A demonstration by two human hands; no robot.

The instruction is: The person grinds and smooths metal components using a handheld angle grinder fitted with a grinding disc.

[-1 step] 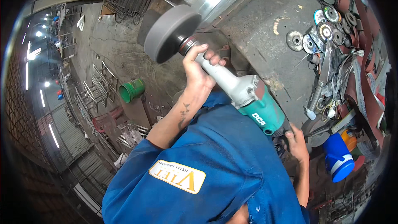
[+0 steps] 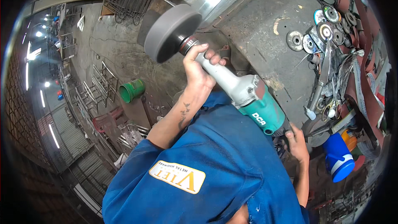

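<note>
A handheld straight grinder with a teal motor housing and a pale metal neck lies slantwise across the front of my body. On its far left end sits a thick grey wheel, its surface looking smooth. My left hand wraps round the neck just behind the wheel, fingers curled over it. At the other end, my right hand grips the dark rear handle, partly hidden behind the housing. The wheel is held up in the air, apart from the bench.
A dark metal bench stands at upper right, with several grinding discs, scissors and brown abrasive belts along it. A blue container is at far right. Left, a green bucket lies near metal frames on the floor.
</note>
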